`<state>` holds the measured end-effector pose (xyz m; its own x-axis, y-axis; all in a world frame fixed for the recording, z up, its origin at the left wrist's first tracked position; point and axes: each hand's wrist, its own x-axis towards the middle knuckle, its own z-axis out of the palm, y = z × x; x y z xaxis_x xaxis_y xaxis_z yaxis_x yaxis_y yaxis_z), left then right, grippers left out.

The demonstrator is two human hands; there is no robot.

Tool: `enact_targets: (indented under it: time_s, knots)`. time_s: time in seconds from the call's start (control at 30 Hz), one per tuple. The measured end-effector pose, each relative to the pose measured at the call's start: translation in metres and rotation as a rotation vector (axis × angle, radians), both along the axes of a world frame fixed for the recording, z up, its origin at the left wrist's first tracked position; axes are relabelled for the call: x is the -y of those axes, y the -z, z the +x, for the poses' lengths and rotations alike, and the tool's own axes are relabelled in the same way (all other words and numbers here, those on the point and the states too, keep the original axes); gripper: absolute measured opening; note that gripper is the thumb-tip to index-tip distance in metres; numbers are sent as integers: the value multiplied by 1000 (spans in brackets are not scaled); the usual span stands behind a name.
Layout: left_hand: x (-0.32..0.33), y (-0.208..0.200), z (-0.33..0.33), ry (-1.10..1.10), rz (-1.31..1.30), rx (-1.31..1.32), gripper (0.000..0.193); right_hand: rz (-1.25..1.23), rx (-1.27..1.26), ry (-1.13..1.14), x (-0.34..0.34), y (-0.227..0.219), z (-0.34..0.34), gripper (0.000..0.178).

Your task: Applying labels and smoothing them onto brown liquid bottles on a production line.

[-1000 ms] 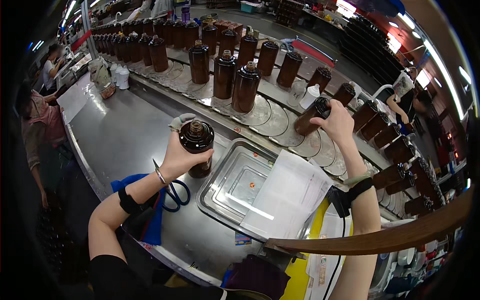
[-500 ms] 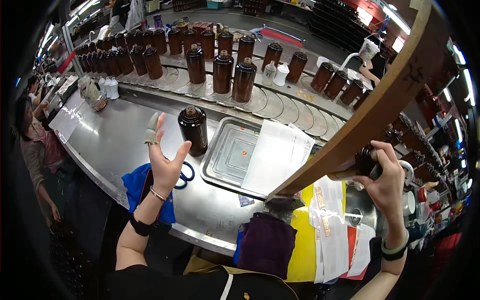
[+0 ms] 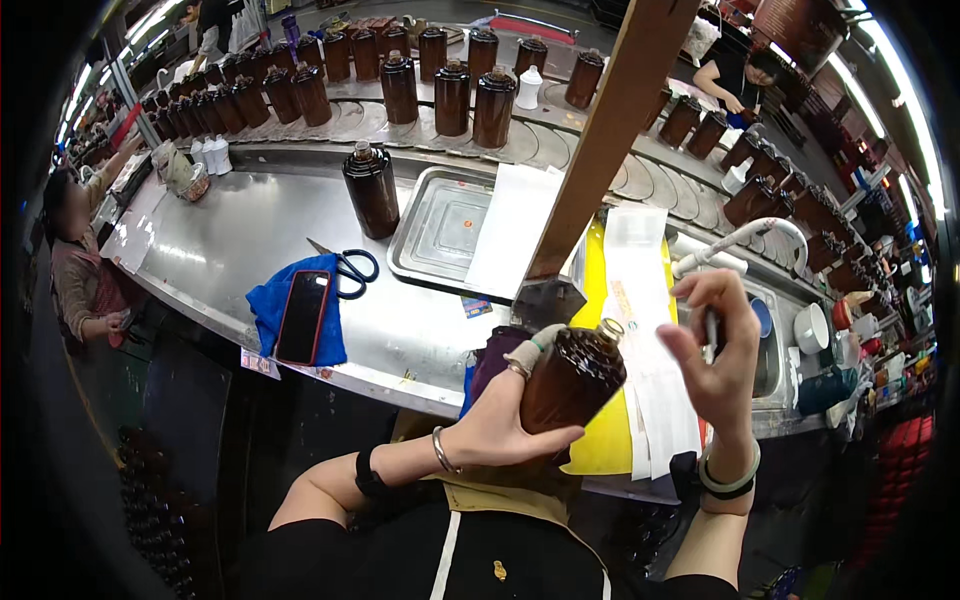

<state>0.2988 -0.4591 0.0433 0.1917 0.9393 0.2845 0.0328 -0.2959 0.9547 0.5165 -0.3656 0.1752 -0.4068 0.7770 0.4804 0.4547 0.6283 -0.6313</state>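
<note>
My left hand (image 3: 500, 412) is closed around the body of a brown glass bottle (image 3: 570, 385), held tilted in front of my waist with its uncapped neck pointing up and right. My right hand (image 3: 722, 350) is raised to the right of that bottle, apart from it, with thumb and fingers curved and spread. A small grey patch shows between those fingers; I cannot make out what it is. Another brown bottle (image 3: 371, 190) stands upright on the steel table, left of a metal tray (image 3: 428, 225). White paper (image 3: 510, 225) lies over the tray's right side.
A wooden post (image 3: 610, 130) rises between tray and sink. Scissors (image 3: 352, 272) and a phone (image 3: 304, 318) lie by a blue cloth (image 3: 330, 345). Brown bottles (image 3: 452, 98) line the conveyor (image 3: 540, 155). A curved tap (image 3: 745, 235) stands at right. Other people work at left and far right.
The brown bottle, earlier in my right hand beyond the post, is now in my left hand before my waist. My left hand has come down and right from the table. The view has shifted.
</note>
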Motion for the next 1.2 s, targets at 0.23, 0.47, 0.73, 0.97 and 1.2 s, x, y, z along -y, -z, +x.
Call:
enact_targets:
  time_s: [0.23, 0.47, 0.73, 0.97, 1.2]
  knots:
    - [2, 30, 19, -105, -543, 414, 65, -847, -341, -131, 57, 143, -15, 72]
    - [-21, 33, 25, -178, -735, 530, 56, -922, -548, -48, 42, 160, -31, 64]
    - [-28, 57, 24, -174, -543, 408, 54, -796, -503, -43, 34, 184, -28, 72]
    - [-35, 46, 10, -275, -203, -55, 75, -654, -176, 93, -18, 178, -9, 33]
    - [-18, 38, -1, -178, -169, -238, 104, -176, 141, -25, -153, 167, -29, 26]
